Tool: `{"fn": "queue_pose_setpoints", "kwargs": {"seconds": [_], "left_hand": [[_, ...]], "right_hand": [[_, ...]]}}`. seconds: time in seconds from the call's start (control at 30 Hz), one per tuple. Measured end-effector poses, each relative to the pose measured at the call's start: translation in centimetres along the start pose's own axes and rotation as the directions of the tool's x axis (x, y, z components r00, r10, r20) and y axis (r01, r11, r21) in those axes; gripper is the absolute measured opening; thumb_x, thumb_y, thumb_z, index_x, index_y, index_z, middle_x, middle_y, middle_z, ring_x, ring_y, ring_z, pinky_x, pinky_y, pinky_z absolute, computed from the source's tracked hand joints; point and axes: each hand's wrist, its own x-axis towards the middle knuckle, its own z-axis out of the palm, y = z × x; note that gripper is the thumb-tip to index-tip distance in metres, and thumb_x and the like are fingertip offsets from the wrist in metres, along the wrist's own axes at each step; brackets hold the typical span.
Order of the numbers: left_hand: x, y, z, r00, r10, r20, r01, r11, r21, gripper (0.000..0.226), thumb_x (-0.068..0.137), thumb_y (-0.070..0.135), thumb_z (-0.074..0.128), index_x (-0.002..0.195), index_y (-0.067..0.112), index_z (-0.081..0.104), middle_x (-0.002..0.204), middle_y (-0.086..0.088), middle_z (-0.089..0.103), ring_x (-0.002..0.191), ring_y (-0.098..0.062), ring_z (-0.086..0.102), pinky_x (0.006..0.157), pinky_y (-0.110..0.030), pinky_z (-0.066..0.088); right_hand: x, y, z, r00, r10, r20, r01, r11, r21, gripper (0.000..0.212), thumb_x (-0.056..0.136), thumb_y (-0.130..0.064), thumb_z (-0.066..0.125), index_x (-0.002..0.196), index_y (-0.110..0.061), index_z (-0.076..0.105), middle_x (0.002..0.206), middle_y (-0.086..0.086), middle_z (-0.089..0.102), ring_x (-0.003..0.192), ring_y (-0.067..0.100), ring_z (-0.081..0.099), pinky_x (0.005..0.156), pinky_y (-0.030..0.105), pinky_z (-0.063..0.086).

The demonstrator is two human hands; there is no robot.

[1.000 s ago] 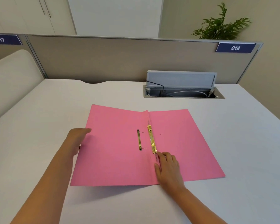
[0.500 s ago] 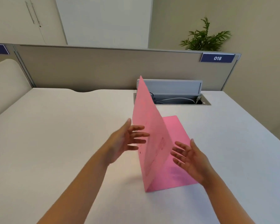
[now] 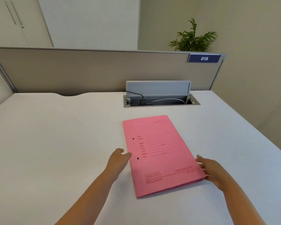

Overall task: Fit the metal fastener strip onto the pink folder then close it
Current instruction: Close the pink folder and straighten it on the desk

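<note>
The pink folder point(image 3: 161, 153) lies closed and flat on the white desk, printed cover up, with two punched holes near its left spine edge. The metal fastener strip is hidden inside it. My left hand point(image 3: 119, 159) rests at the folder's left edge beside the lower hole, fingertips touching the cover. At the folder's right edge near the front corner sits my right hand point(image 3: 209, 169), fingers spread against the cover's side. Neither hand grips anything.
The white desk point(image 3: 55, 143) stretches wide to the left and front. An open cable tray point(image 3: 161, 101) with a raised lid and wires sits behind the folder. A grey partition point(image 3: 88, 70) bounds the back; the desk's right edge runs diagonally.
The folder's left cover, flat open a second ago, swung up and over to the right and now lies shut. Both hands moved to the folder's side edges.
</note>
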Motion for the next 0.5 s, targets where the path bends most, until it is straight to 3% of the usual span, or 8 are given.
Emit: {"fn": "queue_pose_setpoints", "kwargs": {"seconds": [0.07,0.13,0.2,0.23,0.33,0.5], "left_hand": [[0.2,-0.4,0.6,0.999,-0.032,0.023,0.032,0.999,-0.002,0.057,0.086,0.024,0.055,0.137,0.007,0.032,0.141,-0.013,0.040,0.124,-0.031,0.042,0.104,-0.043,0.038],[0.1,-0.5,1.2,0.997,-0.055,0.048,0.055,0.998,-0.013,0.048,0.085,0.021,0.054,0.128,0.004,0.041,0.127,-0.011,0.048,0.112,-0.029,0.049,0.095,-0.038,0.042],[-0.4,-0.4,1.6,0.997,-0.058,0.051,0.058,0.998,-0.002,0.011,0.082,0.016,0.054,0.086,0.006,0.051,0.088,-0.008,0.051,0.076,-0.023,0.049,0.068,-0.032,0.040],[-0.4,-0.4,1.8,0.997,-0.060,0.057,0.060,0.998,-0.003,0.014,0.080,0.014,0.053,0.070,0.010,0.044,0.076,-0.007,0.047,0.067,-0.022,0.044,0.060,-0.030,0.034],[-0.4,-0.4,2.1,0.996,-0.077,0.052,0.076,0.997,0.011,0.016,0.079,0.009,0.050,0.064,0.009,0.043,0.066,-0.008,0.044,0.063,-0.024,0.040,0.051,-0.027,0.029],[-0.2,-0.5,2.2,0.993,-0.081,0.082,0.089,0.991,-0.096,0.012,0.079,-0.002,0.044,0.073,0.006,0.051,0.075,-0.014,0.057,0.064,-0.026,0.052,0.052,-0.025,0.038]], "right_hand": [[0.4,0.3,1.0,0.994,-0.052,-0.100,0.035,0.985,-0.166,0.038,0.094,-0.030,0.049,0.106,0.002,0.063,0.109,0.023,0.066,0.097,0.036,0.060,0.090,0.044,0.047],[0.8,0.5,1.7,0.980,-0.113,-0.162,0.054,0.942,-0.330,0.034,0.092,-0.026,0.050,0.084,0.004,0.064,0.097,0.024,0.067,0.088,0.037,0.060,0.081,0.041,0.048],[1.1,0.6,2.2,0.975,-0.128,-0.182,0.041,0.907,-0.419,0.031,0.089,-0.022,0.050,0.062,-0.008,0.053,0.075,0.016,0.062,0.072,0.030,0.053,0.065,0.034,0.040],[1.2,0.5,2.5,0.975,-0.128,-0.183,0.034,0.894,-0.447,0.030,0.089,-0.021,0.050,0.061,-0.011,0.050,0.072,0.011,0.058,0.069,0.028,0.050,0.062,0.033,0.037],[1.4,0.2,3.0,0.977,-0.111,-0.181,0.004,0.863,-0.506,0.023,0.088,-0.020,0.047,0.068,-0.010,0.054,0.080,0.010,0.063,0.074,0.027,0.054,0.064,0.030,0.038],[1.0,-0.3,3.7,0.982,-0.085,-0.166,-0.011,0.860,-0.510,0.025,0.087,-0.016,0.047,0.095,-0.001,0.066,0.100,0.015,0.069,0.095,0.031,0.062,0.080,0.036,0.048]]}}
